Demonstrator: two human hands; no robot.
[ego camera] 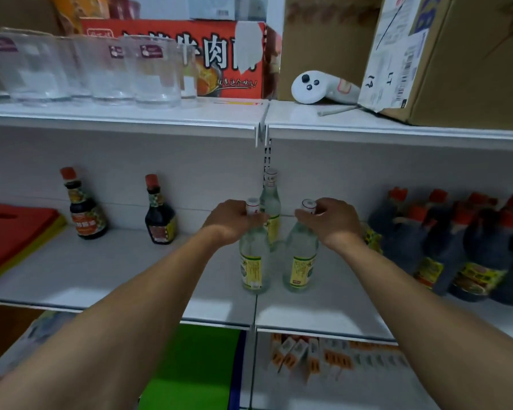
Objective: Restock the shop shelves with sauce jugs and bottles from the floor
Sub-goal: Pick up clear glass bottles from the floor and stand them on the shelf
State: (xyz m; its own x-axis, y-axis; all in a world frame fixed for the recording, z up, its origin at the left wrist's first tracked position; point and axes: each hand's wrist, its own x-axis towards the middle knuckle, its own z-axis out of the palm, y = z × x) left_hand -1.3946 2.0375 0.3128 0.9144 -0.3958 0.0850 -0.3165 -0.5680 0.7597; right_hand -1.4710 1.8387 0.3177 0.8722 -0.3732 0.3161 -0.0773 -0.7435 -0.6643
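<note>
Both grips were closed at the white middle shelf [101,270].
The left hand [233,221] was clamped on the neck of the left clear glass yellow-labelled bottle [253,261], the right hand [330,221] on the cap of the right matching bottle [301,261]; both were stood upright. A third like bottle [270,196] was set just behind. Dark red-capped sauce jugs [456,250] were crowded near the right hand; two small dark sauce bottles [86,208] were stood well apart leftward.

Light is dim and flat (soft focus throughout), glasses [156,75] blurred, frame edges bowed.
</note>
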